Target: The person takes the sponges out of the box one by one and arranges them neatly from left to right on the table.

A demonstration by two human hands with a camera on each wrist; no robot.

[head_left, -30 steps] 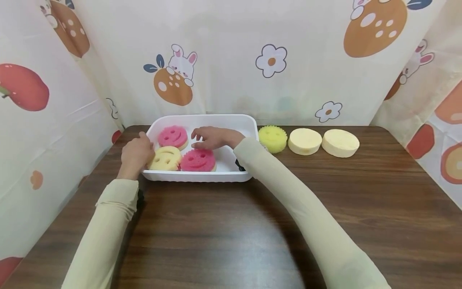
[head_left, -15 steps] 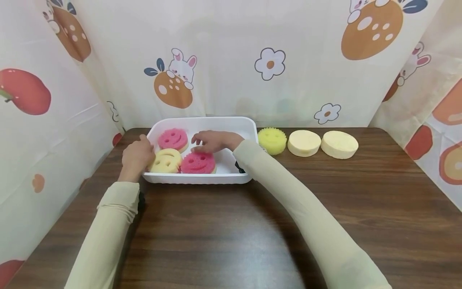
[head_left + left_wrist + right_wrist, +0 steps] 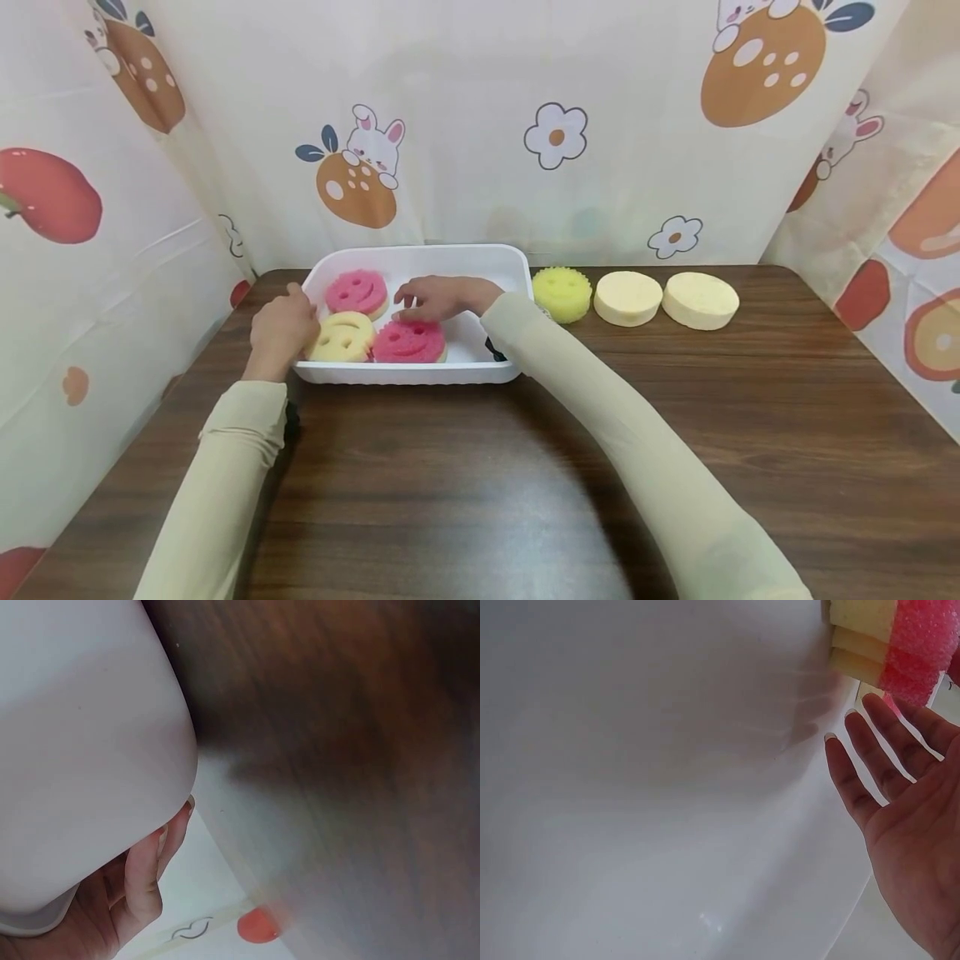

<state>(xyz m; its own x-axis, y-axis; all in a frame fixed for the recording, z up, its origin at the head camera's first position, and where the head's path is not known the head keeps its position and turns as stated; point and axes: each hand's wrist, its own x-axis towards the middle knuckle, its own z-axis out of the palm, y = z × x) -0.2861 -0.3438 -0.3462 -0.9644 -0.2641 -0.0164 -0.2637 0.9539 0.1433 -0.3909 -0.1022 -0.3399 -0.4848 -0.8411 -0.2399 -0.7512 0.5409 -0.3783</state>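
Note:
A white plastic tray holds three round smiley-face sponges. Two have pink tops, one at the back left and one at the front; a cream one lies at the front left. My left hand grips the tray's left side, its fingers bent against the outer wall in the left wrist view. Inside the tray, my right hand is over the back of the front pink sponge. Its fingers are extended and spread in the right wrist view, with the thumb mostly hidden beside that sponge.
Right of the tray stand a yellow smiley sponge and two plain cream discs in a row. Brown wooden table extends in front. Printed curtains enclose the back and both sides.
The right hand has lowered slightly toward the front pink sponge. The left hand keeps its place on the tray. The head view has shifted a little.

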